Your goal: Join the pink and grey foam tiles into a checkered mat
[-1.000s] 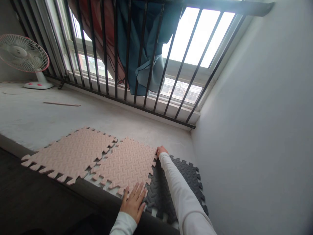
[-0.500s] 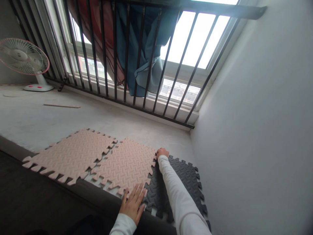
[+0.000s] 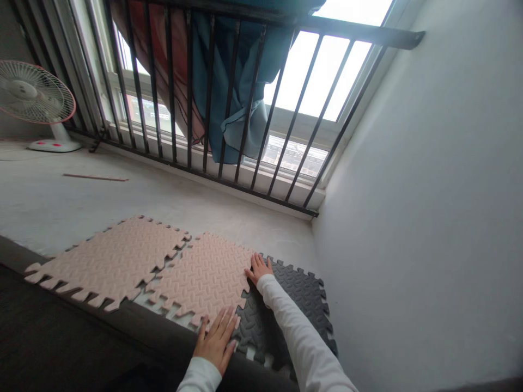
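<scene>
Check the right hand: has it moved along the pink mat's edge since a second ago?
Yes. The right hand slid from the far corner of the middle pink mat back toward the person, along its seam with the dark mat.

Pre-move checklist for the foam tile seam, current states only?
1. Left hand flat on the near end of the seam between the middle pink tile and the grey tile: ok.
2. Right hand flat on the far end of that seam: ok.
3. Pink and grey teeth meshed along the seam: cannot tell, the right sleeve covers part of it.
4. Left pink tile joined to the middle pink tile: not ok, a gap shows between their teeth.
5. Grey tile apart from the wall: ok.
6. Near tile edges fully on the ledge: cannot tell.
</scene>
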Available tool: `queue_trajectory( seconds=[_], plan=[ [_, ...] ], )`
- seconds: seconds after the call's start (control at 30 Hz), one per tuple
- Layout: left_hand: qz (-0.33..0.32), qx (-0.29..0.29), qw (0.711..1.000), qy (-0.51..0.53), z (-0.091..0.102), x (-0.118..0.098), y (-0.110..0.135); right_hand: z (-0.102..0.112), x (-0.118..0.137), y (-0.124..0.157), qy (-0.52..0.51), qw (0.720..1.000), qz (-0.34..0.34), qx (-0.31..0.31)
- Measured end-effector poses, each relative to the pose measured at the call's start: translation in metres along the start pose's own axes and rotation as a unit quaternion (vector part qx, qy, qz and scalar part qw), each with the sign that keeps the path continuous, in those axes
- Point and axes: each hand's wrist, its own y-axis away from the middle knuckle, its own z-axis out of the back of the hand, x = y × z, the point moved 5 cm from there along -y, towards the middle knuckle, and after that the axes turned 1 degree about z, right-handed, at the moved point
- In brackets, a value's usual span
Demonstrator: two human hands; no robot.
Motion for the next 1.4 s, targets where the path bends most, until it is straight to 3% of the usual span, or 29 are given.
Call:
queue_trajectory(
  seconds=[0.1, 0.3, 0.57, 0.67, 0.83, 1.0, 1.13, 1.27, 1.33, 1.4],
  plan=[
    [-0.007, -0.014, 1.000, -0.002, -0.001, 0.000, 0.000, -0.007, 0.004, 0.005, -0.013, 1.000, 0.006, 0.005],
    [-0.013, -0.020, 1.000, 0.000, 0.002, 0.001, 0.000, 0.003, 0.008, 0.006, -0.004, 0.999, 0.000, 0.042],
    [-0.015, -0.015, 1.000, 0.014, 0.005, 0.000, -0.002, -0.021, 0.035, 0.050, -0.026, 0.998, 0.056, 0.013],
    [-0.014, -0.015, 1.000, 0.019, 0.008, 0.000, -0.002, -0.019, 0.039, 0.055, -0.011, 0.998, 0.054, 0.014],
    [-0.045, -0.071, 0.996, 0.016, 0.019, 0.005, 0.004, -0.012, 0.047, 0.060, -0.005, 0.998, 0.036, 0.049],
    [-0.001, -0.151, 0.988, 0.026, 0.031, 0.023, 0.007, -0.030, 0.066, 0.083, -0.017, 0.995, 0.082, 0.046],
    [0.069, -0.192, 0.978, 0.049, 0.056, 0.058, -0.001, -0.025, 0.072, 0.089, -0.010, 0.996, 0.067, 0.063],
    [0.201, -0.197, 0.958, 0.045, 0.099, 0.132, -0.010, -0.003, 0.074, 0.108, -0.059, 0.996, 0.060, 0.040],
    [0.317, -0.165, 0.934, 0.011, 0.116, 0.179, -0.008, 0.000, 0.069, 0.131, -0.103, 0.992, 0.069, -0.003],
    [0.418, -0.084, 0.904, -0.029, 0.122, 0.221, -0.004, -0.007, 0.059, 0.162, -0.151, 0.984, 0.081, -0.049]
  ],
)
